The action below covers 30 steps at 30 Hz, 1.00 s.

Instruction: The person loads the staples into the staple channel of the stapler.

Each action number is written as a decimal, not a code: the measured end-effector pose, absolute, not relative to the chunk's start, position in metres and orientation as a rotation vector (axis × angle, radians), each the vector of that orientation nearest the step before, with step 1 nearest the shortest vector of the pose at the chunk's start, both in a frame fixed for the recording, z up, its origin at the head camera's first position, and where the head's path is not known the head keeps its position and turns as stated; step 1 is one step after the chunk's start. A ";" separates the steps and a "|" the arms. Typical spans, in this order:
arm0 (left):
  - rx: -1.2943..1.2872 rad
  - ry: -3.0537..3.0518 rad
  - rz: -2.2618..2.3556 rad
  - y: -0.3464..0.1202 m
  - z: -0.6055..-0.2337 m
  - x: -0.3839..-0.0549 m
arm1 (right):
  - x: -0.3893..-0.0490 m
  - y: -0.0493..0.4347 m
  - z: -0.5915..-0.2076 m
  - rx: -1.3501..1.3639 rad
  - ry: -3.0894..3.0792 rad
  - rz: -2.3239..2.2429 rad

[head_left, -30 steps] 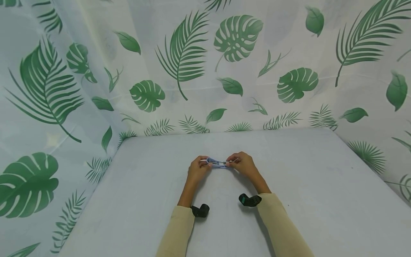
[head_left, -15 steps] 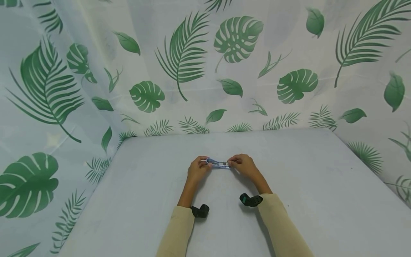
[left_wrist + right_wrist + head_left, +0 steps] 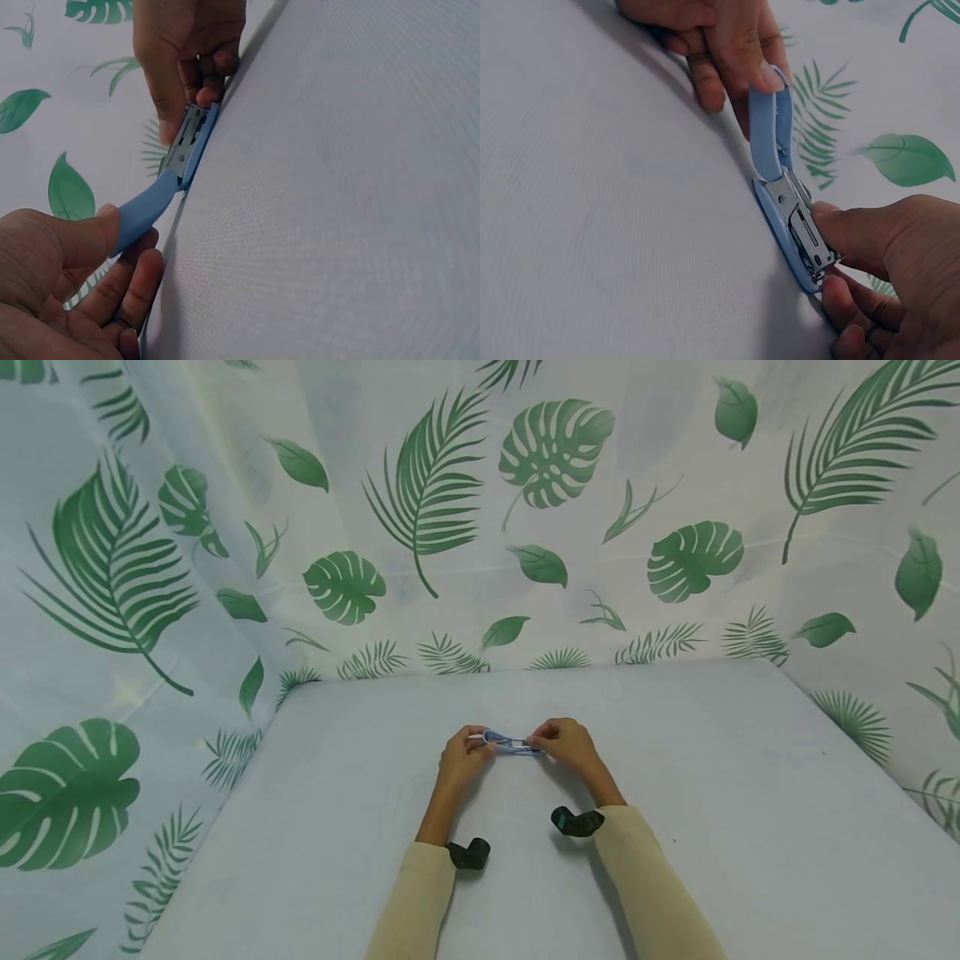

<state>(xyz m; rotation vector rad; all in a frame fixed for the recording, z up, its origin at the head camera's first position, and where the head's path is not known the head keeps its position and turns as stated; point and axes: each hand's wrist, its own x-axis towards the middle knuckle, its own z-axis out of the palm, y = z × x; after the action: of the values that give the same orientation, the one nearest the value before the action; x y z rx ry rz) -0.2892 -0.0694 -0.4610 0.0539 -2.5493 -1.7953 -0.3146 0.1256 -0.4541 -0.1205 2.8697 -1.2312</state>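
Observation:
A light blue stapler (image 3: 512, 747) is held between both hands near the middle of the table. Its blue top cover (image 3: 763, 135) is swung up, which leaves the silver metal magazine (image 3: 802, 219) exposed above the blue base (image 3: 196, 156). My left hand (image 3: 461, 760) grips the blue cover between thumb and fingers. At the opposite end, the thumb and fingers of my right hand (image 3: 568, 747) pinch the front of the stapler, the thumb along the metal magazine and a fingertip by the tip of the base. The stapler lies low over the tabletop.
A white cloth-covered table (image 3: 337, 827) spreads around both hands. Behind it and at the sides hang white curtains (image 3: 450, 610) printed with green leaves. Black wrist cameras sit at both cuffs, the right one (image 3: 576, 822) angled inward.
My right hand slid slightly right along the stapler's front, then came back left, its wrist shifting left too. The left hand has kept its grip and place.

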 end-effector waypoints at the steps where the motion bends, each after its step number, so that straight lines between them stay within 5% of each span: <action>1: 0.052 -2.552 -1.796 -0.069 -0.461 -0.289 | -0.314 0.125 -0.453 -0.110 2.868 -1.224; 30: 0.071 -2.565 -1.787 -0.070 -0.460 -0.289 | -0.317 0.146 -0.463 -0.267 2.734 -1.333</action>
<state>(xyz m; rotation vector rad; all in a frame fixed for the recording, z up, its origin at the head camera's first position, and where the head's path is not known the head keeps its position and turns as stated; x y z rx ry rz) -0.2894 -0.0697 -0.4604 0.0712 -2.5651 -1.7866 -0.3169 0.1465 -0.4631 -0.2673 2.7342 -1.3325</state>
